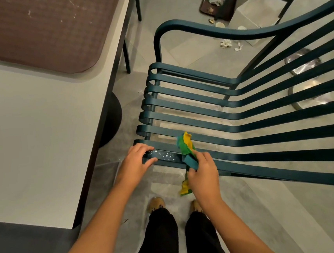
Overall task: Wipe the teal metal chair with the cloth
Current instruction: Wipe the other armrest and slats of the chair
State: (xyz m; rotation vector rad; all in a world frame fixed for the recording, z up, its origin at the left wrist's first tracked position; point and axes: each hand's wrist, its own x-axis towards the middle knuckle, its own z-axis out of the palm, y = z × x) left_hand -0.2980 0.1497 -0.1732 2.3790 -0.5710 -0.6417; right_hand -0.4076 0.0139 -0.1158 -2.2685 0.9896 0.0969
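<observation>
Teal metal chair: near slat runs L-R btwn hands. R hand fingers curled tight on cloth, draped over slat. White specks sit just left of that grip, toward L hand, which clamps the slat end. R hand nearer; wipe should go leftward along slat.

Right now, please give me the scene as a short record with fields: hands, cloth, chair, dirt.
left hand: grips the end of the nearest slat
right hand: holds the cloth
cloth: green, yellow and teal, bunched, lying across that slat
chair: teal, metal slats
dirt: white specks on the slat between the hands
floor: paper litter beyond the chair
</observation>
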